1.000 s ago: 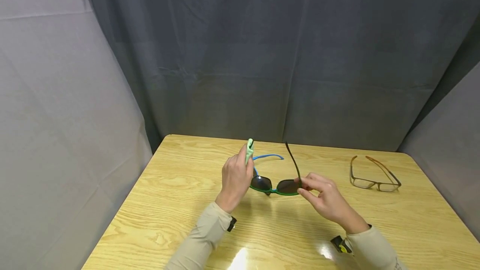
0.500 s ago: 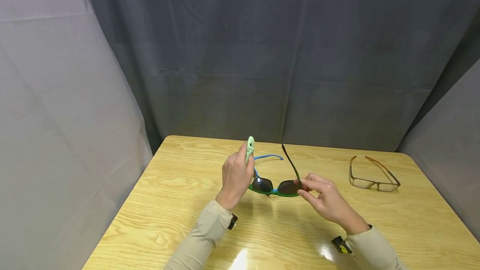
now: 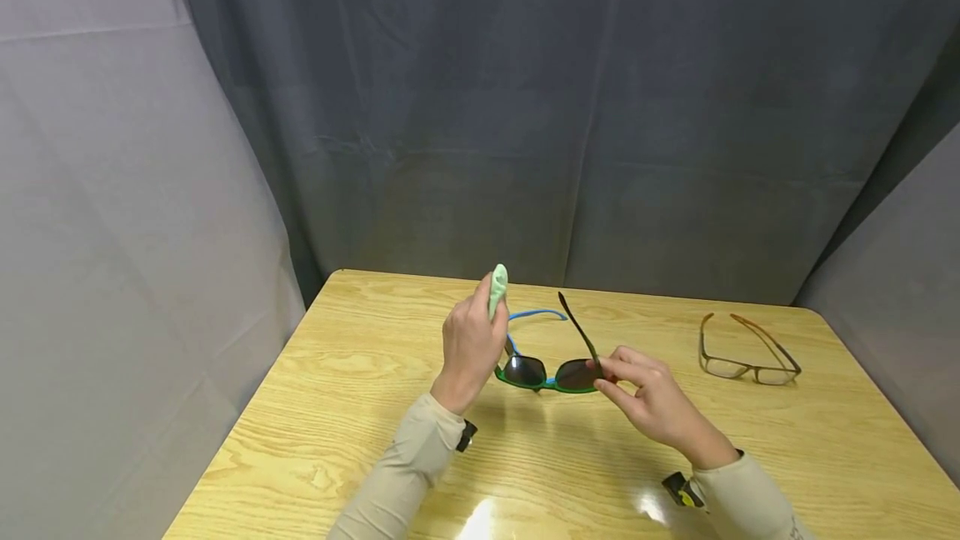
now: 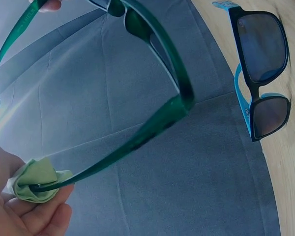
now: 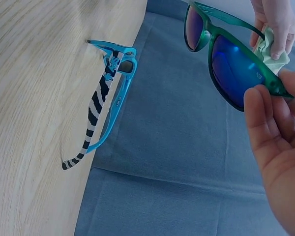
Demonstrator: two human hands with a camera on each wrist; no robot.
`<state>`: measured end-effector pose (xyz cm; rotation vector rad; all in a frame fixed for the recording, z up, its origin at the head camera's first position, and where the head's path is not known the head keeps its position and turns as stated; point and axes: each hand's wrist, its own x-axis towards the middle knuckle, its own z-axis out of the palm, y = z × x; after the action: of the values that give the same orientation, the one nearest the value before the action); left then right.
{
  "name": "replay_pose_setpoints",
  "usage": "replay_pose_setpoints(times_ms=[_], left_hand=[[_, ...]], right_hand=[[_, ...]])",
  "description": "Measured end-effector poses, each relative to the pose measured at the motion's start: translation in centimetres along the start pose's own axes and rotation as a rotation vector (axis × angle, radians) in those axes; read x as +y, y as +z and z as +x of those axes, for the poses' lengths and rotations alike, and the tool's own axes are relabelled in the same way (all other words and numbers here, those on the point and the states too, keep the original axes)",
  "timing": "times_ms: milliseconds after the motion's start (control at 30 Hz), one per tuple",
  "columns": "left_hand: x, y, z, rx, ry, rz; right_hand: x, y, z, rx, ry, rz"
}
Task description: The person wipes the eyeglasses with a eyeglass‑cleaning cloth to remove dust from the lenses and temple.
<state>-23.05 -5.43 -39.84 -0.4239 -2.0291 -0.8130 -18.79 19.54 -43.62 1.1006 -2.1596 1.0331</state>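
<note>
Green-framed sunglasses (image 3: 576,375) with dark lenses are held up over the table, temples unfolded. My left hand (image 3: 471,348) grips a pale green cloth (image 3: 498,286), which wraps the tip of one temple, as the left wrist view shows with the cloth (image 4: 38,178) bunched in the fingers. At the opposite end, my right hand (image 3: 643,394) pinches the frame's corner by the hinge between thumb and fingers. Behind them on the table lie blue sunglasses (image 3: 536,312), partly hidden in the head view; the right wrist view shows their zebra-striped temple (image 5: 96,105).
Eyeglasses (image 3: 778,375) with brownish-orange temple tips lie unfolded at the right of the wooden table (image 3: 315,423). A dark grey curtain (image 3: 450,148) hangs behind the table, with lighter cloth walls (image 3: 112,232) at the sides.
My left hand's cloth has shifted slightly upward, toward the temple's tip. The green sunglasses have tilted a little, and their right temple's tip has swung left and down. My right hand stays nearly still.
</note>
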Motion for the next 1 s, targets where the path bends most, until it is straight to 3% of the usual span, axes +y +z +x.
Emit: replay_pose_setpoints(times_ms=[233,533,767,1000], left_hand=[[-0.5,-0.5,0.4,0.020,-0.020,-0.006],[-1.7,-1.3,0.2,0.012,-0.058,-0.085],[-1.9,-1.5,-0.6,-0.097,0.001,-0.157],[-1.8,-1.4,-1.2,-0.129,0.144,-0.170]], right_hand=[[0.8,0.0,-0.2,-0.011,-0.048,-0.021],[0.5,-1.5,0.7,-0.004,-0.058,-0.068],[0.6,-2.2,0.9,-0.036,-0.006,-0.126],[0.7,-2.5,1.2,-0.026,-0.015,-0.144]])
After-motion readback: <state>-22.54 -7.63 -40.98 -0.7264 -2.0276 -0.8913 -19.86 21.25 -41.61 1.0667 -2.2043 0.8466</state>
